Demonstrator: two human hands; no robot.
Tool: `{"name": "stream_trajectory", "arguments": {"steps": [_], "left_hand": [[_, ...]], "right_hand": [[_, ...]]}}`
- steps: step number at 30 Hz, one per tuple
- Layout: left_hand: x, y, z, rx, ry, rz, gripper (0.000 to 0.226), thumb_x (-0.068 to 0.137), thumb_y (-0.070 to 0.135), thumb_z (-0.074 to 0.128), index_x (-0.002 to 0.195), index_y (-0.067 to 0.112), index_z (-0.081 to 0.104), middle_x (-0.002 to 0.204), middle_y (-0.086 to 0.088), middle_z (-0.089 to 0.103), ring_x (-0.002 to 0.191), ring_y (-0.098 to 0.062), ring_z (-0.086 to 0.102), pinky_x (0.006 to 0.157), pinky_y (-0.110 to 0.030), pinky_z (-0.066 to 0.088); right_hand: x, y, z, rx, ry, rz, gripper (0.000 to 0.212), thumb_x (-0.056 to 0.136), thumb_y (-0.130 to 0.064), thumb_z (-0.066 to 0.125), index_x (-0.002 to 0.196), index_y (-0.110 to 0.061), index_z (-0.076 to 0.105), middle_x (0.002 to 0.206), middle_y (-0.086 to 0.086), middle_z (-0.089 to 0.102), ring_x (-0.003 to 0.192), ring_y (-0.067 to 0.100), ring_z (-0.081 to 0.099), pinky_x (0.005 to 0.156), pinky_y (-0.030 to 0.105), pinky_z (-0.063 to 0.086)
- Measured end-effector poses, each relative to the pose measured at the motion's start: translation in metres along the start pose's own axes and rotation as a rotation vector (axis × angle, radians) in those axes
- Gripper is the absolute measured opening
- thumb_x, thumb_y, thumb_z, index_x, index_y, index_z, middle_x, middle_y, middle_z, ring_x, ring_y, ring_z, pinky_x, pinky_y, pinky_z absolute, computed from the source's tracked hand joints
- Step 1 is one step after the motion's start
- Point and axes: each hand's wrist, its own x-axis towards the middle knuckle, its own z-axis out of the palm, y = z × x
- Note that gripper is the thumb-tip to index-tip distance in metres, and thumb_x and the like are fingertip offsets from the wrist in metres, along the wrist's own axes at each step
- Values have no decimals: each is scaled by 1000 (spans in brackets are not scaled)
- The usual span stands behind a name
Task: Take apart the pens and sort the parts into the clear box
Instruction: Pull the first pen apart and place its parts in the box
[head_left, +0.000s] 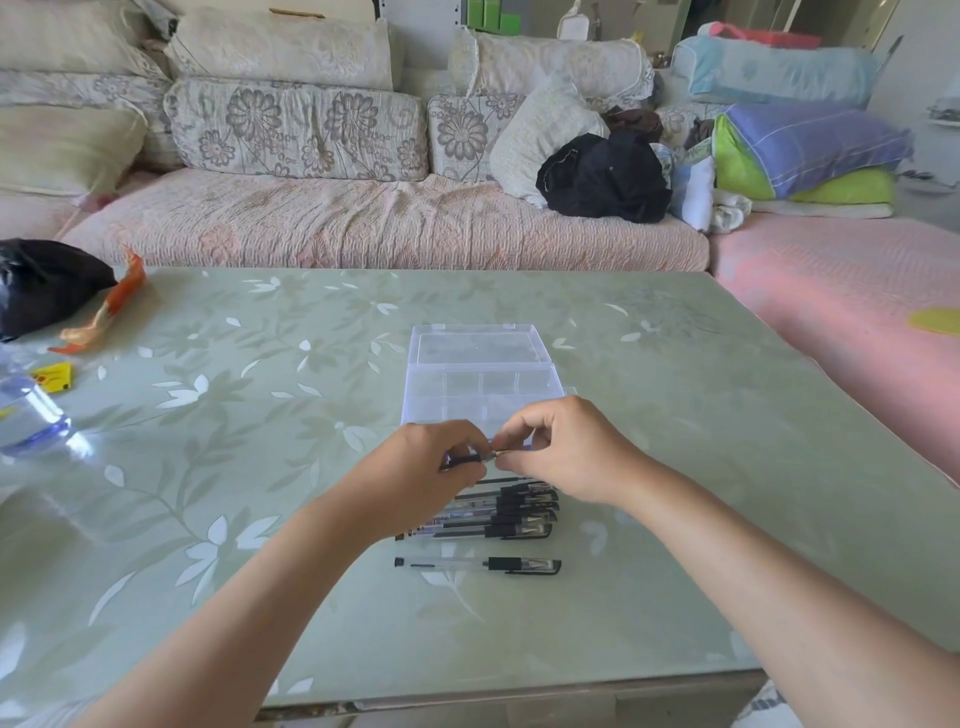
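Observation:
A clear box (480, 384) lies open in the middle of the table, its lid folded back and its compartments showing. Just in front of it, my left hand (434, 467) and my right hand (563, 449) both pinch one pen (467, 458) held level between them; only its black grip section shows. Under my hands lies a bundle of several black-capped clear pens (511, 514). One more pen (478, 565) lies alone nearer to me, cap pointing right.
The green flower-patterned table (260, 467) has a black bag (41, 283), an orange wrapper (106, 309), a yellow tag (52, 375) and a clear plastic bottle (26, 415) at its left. A sofa (363, 223) with cushions stands behind.

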Motion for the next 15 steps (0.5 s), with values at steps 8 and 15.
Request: {"name": "stream_trajectory", "arguments": {"steps": [8, 15], "left_hand": [[-2, 2, -3, -20, -25, -60, 3, 87, 29, 66, 85, 28, 66, 67, 11, 61, 46, 1, 48, 45, -11, 37], [-4, 6, -13, 29, -26, -49, 12, 90, 26, 59, 85, 35, 66, 77, 19, 70, 59, -12, 61, 61, -30, 51]], "right_hand": [[-3, 1, 10, 12, 8, -52, 3, 82, -23, 76, 84, -26, 75, 59, -32, 57, 50, 3, 40, 50, 11, 33], [-1, 3, 16, 52, 12, -24, 17, 88, -42, 68, 78, -29, 72, 64, -11, 62, 51, 7, 38, 51, 19, 33]]}}
